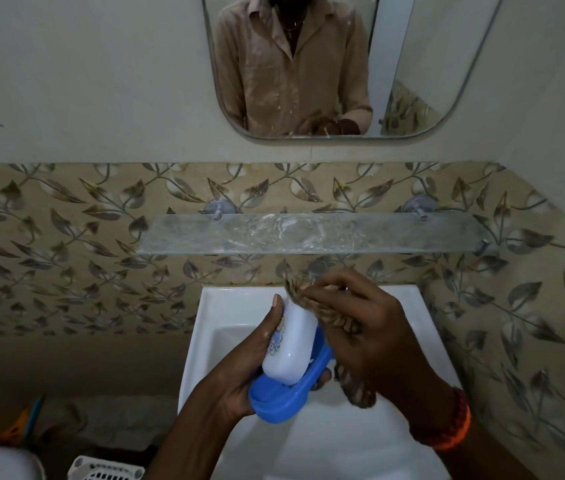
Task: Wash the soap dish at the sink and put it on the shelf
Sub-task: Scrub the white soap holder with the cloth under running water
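Observation:
My left hand (239,372) grips a soap dish over the white sink (309,445). The dish has a blue base (281,400) and a white lid (291,344) tilted up against my thumb. My right hand (367,334) holds a brownish patterned cloth (354,386) pressed against the dish's right side; part of the cloth hangs down below my palm. The glass shelf (309,233) is fixed to the tiled wall above the sink, with nothing standing on it. The tap is hidden behind my hands.
A mirror (412,64) hangs above the shelf and reflects a person in a beige shirt. A white perforated basket (108,471) stands at the lower left beside the sink. Orange and blue items (28,420) lie further left in the dark.

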Action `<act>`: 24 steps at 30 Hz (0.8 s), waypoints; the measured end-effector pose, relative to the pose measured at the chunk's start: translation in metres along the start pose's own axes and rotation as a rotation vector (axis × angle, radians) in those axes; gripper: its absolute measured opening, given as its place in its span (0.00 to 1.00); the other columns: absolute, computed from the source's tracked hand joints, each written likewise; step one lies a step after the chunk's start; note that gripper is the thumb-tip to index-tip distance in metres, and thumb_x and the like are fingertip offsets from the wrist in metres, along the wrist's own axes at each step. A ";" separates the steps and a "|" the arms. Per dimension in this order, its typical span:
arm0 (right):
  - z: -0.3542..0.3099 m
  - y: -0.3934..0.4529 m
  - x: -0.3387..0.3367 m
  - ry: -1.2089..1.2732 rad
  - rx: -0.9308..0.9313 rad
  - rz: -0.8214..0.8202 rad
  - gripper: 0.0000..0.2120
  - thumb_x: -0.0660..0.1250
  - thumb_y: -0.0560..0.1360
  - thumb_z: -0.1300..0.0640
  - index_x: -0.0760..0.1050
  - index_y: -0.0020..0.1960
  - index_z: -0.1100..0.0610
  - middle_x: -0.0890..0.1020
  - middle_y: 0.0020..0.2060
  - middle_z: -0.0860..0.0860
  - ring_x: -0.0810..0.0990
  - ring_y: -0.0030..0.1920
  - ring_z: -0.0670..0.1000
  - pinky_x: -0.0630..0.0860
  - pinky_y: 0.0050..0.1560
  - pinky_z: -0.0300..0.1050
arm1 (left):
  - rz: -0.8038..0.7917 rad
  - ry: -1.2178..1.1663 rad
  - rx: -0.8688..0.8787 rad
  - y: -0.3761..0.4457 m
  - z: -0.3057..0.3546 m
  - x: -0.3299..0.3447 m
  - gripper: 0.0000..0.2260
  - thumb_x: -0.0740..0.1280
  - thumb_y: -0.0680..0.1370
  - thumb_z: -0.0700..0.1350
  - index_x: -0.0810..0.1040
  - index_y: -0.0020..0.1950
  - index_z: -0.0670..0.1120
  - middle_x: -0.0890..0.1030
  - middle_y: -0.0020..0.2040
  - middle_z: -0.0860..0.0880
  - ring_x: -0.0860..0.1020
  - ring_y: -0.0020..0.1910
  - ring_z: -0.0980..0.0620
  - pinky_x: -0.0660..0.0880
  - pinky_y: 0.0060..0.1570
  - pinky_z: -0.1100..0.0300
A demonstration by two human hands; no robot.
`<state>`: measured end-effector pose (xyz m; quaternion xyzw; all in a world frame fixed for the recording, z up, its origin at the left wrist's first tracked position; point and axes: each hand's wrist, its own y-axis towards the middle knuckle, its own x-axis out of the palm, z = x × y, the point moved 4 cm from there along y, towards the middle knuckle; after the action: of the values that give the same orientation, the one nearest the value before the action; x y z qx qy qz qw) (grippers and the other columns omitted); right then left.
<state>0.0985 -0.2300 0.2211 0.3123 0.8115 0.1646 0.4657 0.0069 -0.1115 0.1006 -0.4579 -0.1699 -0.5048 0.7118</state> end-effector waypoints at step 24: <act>-0.002 -0.004 -0.014 -0.027 -0.105 -0.018 0.15 0.69 0.74 0.64 0.82 0.59 0.60 0.81 0.55 0.53 0.81 0.49 0.45 0.82 0.47 0.40 | -0.223 0.094 -0.152 -0.021 0.011 -0.001 0.32 0.65 0.76 0.68 0.82 0.63 0.41 0.86 0.52 0.38 0.85 0.50 0.36 0.81 0.53 0.44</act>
<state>0.1001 -0.2426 0.2290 0.2822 0.7981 0.1985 0.4939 -0.0090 -0.1032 0.1157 -0.4646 -0.1473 -0.6131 0.6217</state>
